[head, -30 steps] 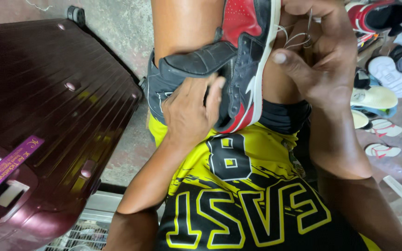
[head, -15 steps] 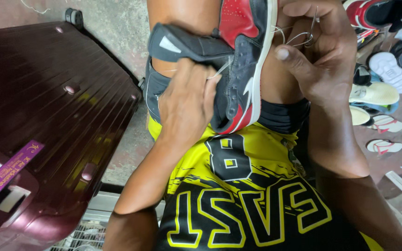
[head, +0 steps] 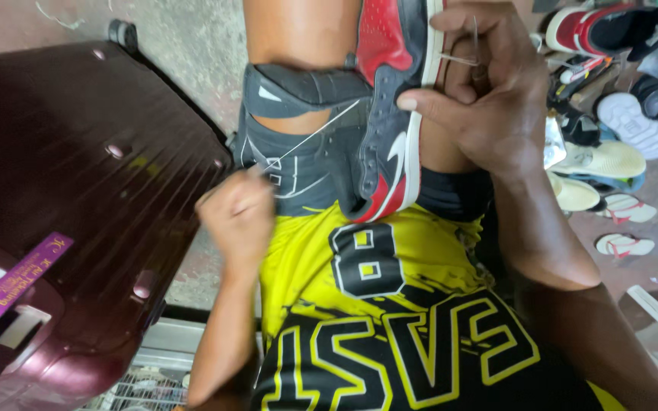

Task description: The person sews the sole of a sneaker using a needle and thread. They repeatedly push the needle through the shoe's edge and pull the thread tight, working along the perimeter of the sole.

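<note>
Stitching a red, black and white sneaker (head: 390,114) propped sole-up on a bare knee: right hand (head: 489,99) wrapped around the white sole edge, fingers curled, thumb pressed to the black upper, a thin needle (head: 475,34) pinched at the fingertips. Left hand (head: 237,213) closed into a loose fist, pulling a pale thread (head: 314,133) taut from the shoe. Dark maroon suitcase (head: 78,190) just beside on the left; scattered shoes and sandals (head: 611,160) on the floor at right.
</note>
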Demonstrator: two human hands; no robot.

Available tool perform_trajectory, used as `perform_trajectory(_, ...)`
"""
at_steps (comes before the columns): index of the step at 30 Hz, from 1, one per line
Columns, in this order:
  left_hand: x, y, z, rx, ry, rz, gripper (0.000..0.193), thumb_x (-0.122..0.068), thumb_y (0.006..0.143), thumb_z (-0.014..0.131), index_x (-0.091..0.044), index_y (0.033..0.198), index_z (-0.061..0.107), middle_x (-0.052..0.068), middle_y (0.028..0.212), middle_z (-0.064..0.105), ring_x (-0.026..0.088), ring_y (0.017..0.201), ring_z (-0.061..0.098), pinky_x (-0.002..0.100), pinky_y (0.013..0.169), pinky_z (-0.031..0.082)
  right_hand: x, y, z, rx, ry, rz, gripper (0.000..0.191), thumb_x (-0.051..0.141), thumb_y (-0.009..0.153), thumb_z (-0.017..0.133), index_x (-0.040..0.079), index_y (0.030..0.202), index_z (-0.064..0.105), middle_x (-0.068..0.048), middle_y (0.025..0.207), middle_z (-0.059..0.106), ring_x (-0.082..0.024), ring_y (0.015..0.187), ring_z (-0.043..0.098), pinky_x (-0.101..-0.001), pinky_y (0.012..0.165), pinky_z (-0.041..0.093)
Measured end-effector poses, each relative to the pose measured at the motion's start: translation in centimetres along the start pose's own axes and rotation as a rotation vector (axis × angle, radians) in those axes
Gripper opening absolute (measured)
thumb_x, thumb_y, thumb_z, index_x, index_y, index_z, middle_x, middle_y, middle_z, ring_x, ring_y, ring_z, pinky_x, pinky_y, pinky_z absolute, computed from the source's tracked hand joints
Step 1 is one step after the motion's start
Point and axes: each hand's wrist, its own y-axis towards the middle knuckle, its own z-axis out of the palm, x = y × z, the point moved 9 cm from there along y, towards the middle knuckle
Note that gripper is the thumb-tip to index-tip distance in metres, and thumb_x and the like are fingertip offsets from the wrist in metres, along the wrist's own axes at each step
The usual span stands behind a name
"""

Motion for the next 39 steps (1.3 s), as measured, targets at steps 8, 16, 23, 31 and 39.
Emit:
perform_trajectory(8,7.9,-3.4,-4.9,-0.232,-0.012,-0.313,0.038,-0.008,0.104,0.07,-0.006,0.081,0.04,-0.006,0.073,0.04,0.005,0.068,0.035,0.027,0.062,0.034,0.5,0.3,-0.5,0.01,0.013,-0.03,0.057,-0.007,0.089,0.094,0.003,0.125,0.052,0.006,0.074,0.038,-0.001,0.06,0.032,-0.0174,0.058,0.027)
perform_trajectory(16,-8.1,0.7,2.7,0.086,0.287,0.163,0.035,-0.02,0.106,0.07,-0.016,0.14,0.064,0.008,0.09,0.073,0.021,0.069,0.069,0.036,0.067,0.055,0.1,0.0,-0.3,0.032,-0.009,0.039,0.053,-0.004,0.091,0.092,0.002,0.127,0.053,-0.001,0.079,0.047,-0.004,0.058,0.034,-0.0203,0.055,0.028)
perform_trajectory(23,-10.4,5.8,9.4,0.242,0.289,0.209,0.017,-0.019,0.101,0.065,-0.007,0.089,0.067,0.017,0.078,0.066,0.037,0.07,0.067,0.047,0.062,0.048,2.8,-1.1,-2.5,0.103,-0.362,-0.06,0.088,0.01,0.084,0.089,0.0,0.154,0.036,-0.007,0.075,0.058,-0.015,0.063,0.057,-0.0294,0.056,0.044)
perform_trajectory(31,-9.9,5.6,9.5,0.101,0.036,0.096,0.046,-0.005,0.1,0.073,0.0,0.071,0.037,0.016,0.064,0.038,0.028,0.057,0.036,0.041,0.058,0.031,2.8,-2.2,-3.4,-0.032,-0.49,-0.258,0.082,0.024,0.088,0.091,0.009,0.15,0.039,-0.019,0.117,0.062,-0.035,0.092,0.066,-0.0402,0.084,0.056)
perform_trajectory(39,-11.0,4.1,8.6,0.001,-0.205,0.223,0.043,0.009,0.099,0.064,-0.003,0.074,0.03,0.017,0.112,0.069,0.018,0.07,0.049,0.029,0.065,0.041,-0.2,-0.8,-3.4,0.03,-0.481,-0.035,0.022,0.012,0.093,0.088,0.001,0.099,0.07,-0.009,0.074,0.062,-0.021,0.057,0.06,-0.034,0.055,0.045)
